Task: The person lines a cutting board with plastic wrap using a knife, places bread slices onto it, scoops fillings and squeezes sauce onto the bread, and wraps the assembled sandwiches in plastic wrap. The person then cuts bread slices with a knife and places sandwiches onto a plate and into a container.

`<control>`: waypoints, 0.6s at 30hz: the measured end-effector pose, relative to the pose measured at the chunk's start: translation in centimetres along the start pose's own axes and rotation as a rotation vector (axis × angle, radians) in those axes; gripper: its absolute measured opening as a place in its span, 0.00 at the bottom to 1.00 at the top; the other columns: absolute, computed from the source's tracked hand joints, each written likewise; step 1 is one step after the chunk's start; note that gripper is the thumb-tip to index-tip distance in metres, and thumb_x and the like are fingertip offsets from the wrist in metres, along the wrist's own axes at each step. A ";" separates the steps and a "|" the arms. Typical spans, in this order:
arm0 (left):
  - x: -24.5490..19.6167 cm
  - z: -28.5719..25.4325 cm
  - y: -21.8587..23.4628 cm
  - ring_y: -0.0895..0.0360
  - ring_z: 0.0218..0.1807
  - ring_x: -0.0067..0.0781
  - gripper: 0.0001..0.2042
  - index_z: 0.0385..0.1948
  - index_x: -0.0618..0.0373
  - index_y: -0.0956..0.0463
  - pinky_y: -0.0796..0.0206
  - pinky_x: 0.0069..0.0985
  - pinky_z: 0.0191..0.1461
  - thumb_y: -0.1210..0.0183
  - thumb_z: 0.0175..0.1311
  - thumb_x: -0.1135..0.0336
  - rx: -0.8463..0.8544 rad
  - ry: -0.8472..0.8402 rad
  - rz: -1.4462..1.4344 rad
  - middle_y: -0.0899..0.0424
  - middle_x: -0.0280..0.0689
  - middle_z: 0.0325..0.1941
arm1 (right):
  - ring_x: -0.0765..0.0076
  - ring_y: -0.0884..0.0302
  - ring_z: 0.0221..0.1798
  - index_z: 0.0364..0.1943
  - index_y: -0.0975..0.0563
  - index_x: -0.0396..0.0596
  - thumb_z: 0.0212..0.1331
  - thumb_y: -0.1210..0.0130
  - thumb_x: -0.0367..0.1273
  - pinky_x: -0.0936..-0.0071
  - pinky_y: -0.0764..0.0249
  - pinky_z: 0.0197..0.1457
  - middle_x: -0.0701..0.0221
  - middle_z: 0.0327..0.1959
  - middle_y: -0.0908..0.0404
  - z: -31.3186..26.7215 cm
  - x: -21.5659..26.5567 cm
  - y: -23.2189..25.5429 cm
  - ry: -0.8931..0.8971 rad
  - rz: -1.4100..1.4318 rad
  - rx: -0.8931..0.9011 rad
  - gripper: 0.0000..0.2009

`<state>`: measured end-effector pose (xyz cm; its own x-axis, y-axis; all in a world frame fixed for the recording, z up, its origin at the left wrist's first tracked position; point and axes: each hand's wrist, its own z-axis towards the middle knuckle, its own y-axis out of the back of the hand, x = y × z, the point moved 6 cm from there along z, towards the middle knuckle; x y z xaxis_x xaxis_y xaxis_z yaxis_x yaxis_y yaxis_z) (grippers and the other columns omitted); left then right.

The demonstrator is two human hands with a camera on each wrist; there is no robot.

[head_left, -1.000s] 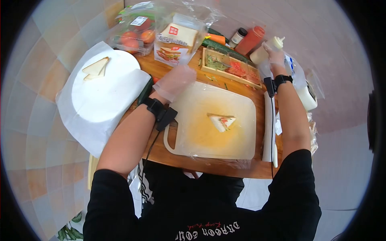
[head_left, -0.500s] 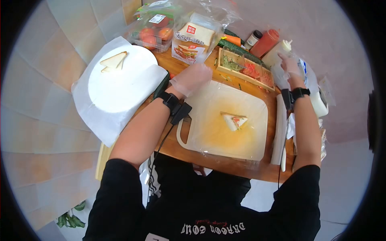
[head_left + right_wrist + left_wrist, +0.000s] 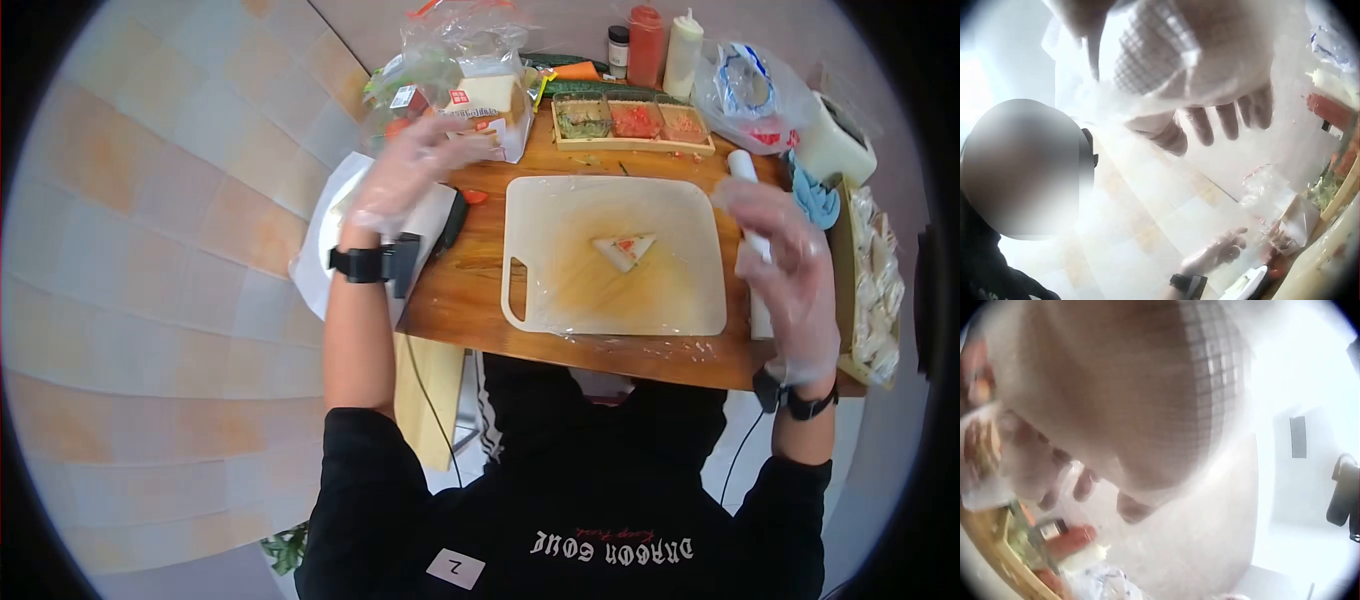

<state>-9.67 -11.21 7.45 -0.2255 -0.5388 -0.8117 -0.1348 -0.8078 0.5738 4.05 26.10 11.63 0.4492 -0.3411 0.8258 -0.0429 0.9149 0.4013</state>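
Your gloved left hand (image 3: 408, 172) and right hand (image 3: 803, 280) are both empty, fingers relaxed. The sandwich wedge (image 3: 624, 251) lies between them on the cutting board (image 3: 690, 305), left of your right hand, the nearer one; its long edge seems to run side to side, though it shows small.

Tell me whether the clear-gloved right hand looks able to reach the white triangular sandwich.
Likely yes: the clear-gloved right hand looks empty near the flat white cutting board, with nothing visible between that hand and the white triangular sandwich.
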 end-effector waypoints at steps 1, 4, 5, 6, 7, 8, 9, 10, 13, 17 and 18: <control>1.4 0.0 2.4 0.22 0.43 0.25 0.23 0.59 0.59 0.21 0.29 0.24 0.49 0.39 0.73 0.51 -0.051 0.097 0.066 0.14 0.34 0.47 | 0.61 0.24 0.67 0.54 0.19 0.40 0.58 0.41 0.27 0.65 0.34 0.73 0.60 0.62 0.20 -1.3 0.0 -0.1 0.019 -0.069 -0.011 0.18; 14.3 0.4 12.8 0.22 0.39 0.25 0.23 0.58 0.63 0.20 0.28 0.25 0.46 0.38 0.72 0.53 -0.210 0.247 0.086 0.13 0.35 0.45 | 0.61 0.22 0.64 0.50 0.18 0.38 0.53 0.42 0.24 0.66 0.32 0.72 0.60 0.60 0.19 -4.7 -1.7 -0.3 -0.023 -0.040 -0.075 0.17; 17.2 0.0 15.7 0.19 0.43 0.28 0.23 0.57 0.65 0.19 0.27 0.28 0.49 0.39 0.71 0.52 -0.165 0.295 0.230 0.12 0.37 0.46 | 0.60 0.22 0.63 0.49 0.18 0.37 0.52 0.43 0.22 0.67 0.32 0.71 0.60 0.60 0.19 -5.8 -3.0 -0.4 -0.081 0.034 -0.115 0.17; 19.3 -0.1 17.3 0.17 0.48 0.31 0.24 0.56 0.66 0.18 0.26 0.30 0.53 0.39 0.71 0.52 -0.122 0.343 0.373 0.10 0.39 0.48 | 0.62 0.22 0.62 0.49 0.18 0.38 0.55 0.43 0.21 0.69 0.31 0.70 0.61 0.58 0.19 -6.9 -4.6 -0.8 -0.143 0.211 -0.175 0.16; 21.0 -0.2 17.3 0.17 0.48 0.31 0.24 0.56 0.66 0.18 0.26 0.30 0.53 0.39 0.71 0.52 -0.120 0.341 0.391 0.10 0.39 0.48 | 0.62 0.22 0.62 0.49 0.18 0.38 0.55 0.43 0.21 0.69 0.31 0.70 0.61 0.58 0.19 -7.3 -4.9 -0.9 -0.143 0.226 -0.185 0.16; 22.6 -0.9 17.6 0.16 0.47 0.33 0.23 0.54 0.66 0.16 0.26 0.32 0.53 0.40 0.72 0.52 -0.173 0.310 0.441 0.10 0.41 0.46 | 0.64 0.22 0.61 0.49 0.18 0.38 0.57 0.43 0.21 0.69 0.30 0.68 0.61 0.57 0.19 -7.8 -5.6 -1.0 -0.234 0.260 -0.200 0.15; 22.9 -1.7 17.9 0.15 0.46 0.34 0.23 0.51 0.66 0.15 0.27 0.33 0.54 0.40 0.72 0.52 -0.224 0.279 0.487 0.09 0.43 0.44 | 0.65 0.22 0.59 0.49 0.18 0.38 0.59 0.43 0.21 0.70 0.30 0.67 0.62 0.56 0.19 -8.3 -6.3 -1.2 -0.328 0.290 -0.213 0.14; 21.7 -2.2 16.9 0.14 0.46 0.37 0.21 0.52 0.65 0.15 0.27 0.35 0.54 0.41 0.73 0.54 -0.228 0.252 0.603 0.09 0.46 0.44 | 0.65 0.22 0.59 0.49 0.18 0.38 0.59 0.43 0.21 0.70 0.30 0.67 0.62 0.56 0.19 -8.5 -6.6 -1.3 -0.329 0.296 -0.217 0.14; 19.5 -2.7 13.5 0.14 0.43 0.39 0.19 0.52 0.63 0.15 0.27 0.34 0.52 0.41 0.73 0.56 -0.094 0.259 0.649 0.10 0.46 0.42 | 0.68 0.22 0.57 0.49 0.18 0.38 0.62 0.43 0.21 0.71 0.29 0.64 0.63 0.55 0.20 -8.8 -7.1 -1.8 -0.305 0.365 -0.209 0.12; 20.1 -2.8 12.6 0.16 0.46 0.32 0.20 0.55 0.66 0.18 0.28 0.32 0.55 0.41 0.75 0.57 0.000 0.470 0.626 0.10 0.42 0.44 | 0.70 0.22 0.55 0.49 0.18 0.39 0.63 0.42 0.21 0.73 0.28 0.63 0.65 0.55 0.20 -9.5 -6.8 -1.3 -0.352 0.367 -0.243 0.11; 20.0 -2.9 12.7 0.16 0.45 0.33 0.19 0.53 0.66 0.17 0.28 0.33 0.54 0.41 0.75 0.57 -0.016 0.484 0.668 0.10 0.42 0.42 | 0.71 0.22 0.54 0.49 0.18 0.39 0.63 0.42 0.21 0.74 0.28 0.62 0.65 0.55 0.20 -9.7 -6.7 -1.0 -0.333 0.371 -0.264 0.11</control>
<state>-13.07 -32.88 -1.80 0.1880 -0.9472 -0.2597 -0.1051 -0.2823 0.9536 9.70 29.57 1.89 0.1386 0.0037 0.9903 0.1001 0.9948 -0.0177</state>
